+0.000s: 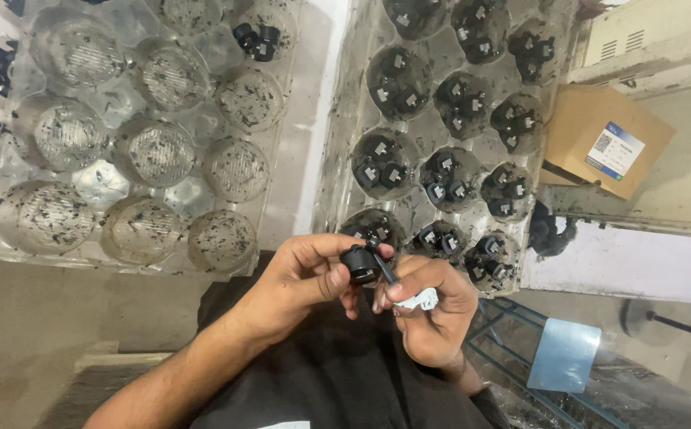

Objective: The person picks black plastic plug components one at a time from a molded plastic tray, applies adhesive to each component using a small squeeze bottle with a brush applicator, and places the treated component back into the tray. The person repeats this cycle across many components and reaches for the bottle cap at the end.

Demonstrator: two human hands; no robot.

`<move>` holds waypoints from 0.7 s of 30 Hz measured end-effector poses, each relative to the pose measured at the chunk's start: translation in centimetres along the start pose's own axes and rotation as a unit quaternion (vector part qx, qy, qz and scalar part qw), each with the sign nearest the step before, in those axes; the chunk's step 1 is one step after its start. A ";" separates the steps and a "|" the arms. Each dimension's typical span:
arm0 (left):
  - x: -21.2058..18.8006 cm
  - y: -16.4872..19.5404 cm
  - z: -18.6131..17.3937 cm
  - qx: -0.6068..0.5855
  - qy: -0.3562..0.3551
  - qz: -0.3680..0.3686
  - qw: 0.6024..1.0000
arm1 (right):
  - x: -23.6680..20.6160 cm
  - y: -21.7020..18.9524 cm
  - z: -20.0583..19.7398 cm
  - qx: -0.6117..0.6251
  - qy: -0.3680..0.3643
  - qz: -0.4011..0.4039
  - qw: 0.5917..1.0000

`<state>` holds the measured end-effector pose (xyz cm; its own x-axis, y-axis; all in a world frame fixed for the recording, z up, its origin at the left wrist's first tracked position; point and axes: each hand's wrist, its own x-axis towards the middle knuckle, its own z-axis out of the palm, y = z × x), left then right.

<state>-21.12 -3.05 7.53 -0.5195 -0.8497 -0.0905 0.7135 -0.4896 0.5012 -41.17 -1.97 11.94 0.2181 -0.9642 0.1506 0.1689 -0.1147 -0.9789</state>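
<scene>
- While two clear moulded trays lie side by side on the bench, the left hand pinches a small black round part between thumb and fingers, just off the near edge of the right-hand tray.
- The right hand closes round a small white piece, with a thin black stem running between the two items.
- Pockets of the right-hand tray hold similar black parts; the left-hand tray sits mostly empty, bar a few at its far edge.
- A cardboard box rests beyond the right tray's right edge.
- Judged from the grip, steady fingertip pressure and keeping the stem straight would serve this fiddly joining best.
</scene>
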 end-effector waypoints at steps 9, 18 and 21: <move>0.4 0.1 0.0 0.068 0.076 0.057 0.993 | 0.4 -0.6 0.0 -0.072 0.056 0.149 0.985; -0.4 3.4 3.7 0.452 0.165 0.209 0.851 | 0.2 -0.6 0.7 -0.021 -0.033 -0.091 0.995; -0.5 3.6 4.5 0.454 0.159 0.223 0.848 | 0.4 -0.5 1.0 -0.056 -0.051 -0.141 0.987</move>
<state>-20.44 -3.51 13.20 -0.0370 -0.9912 0.1269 0.0749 0.1238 0.9895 -40.18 -2.06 12.60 0.2736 -0.8619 0.4269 0.1303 -0.4065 -0.9043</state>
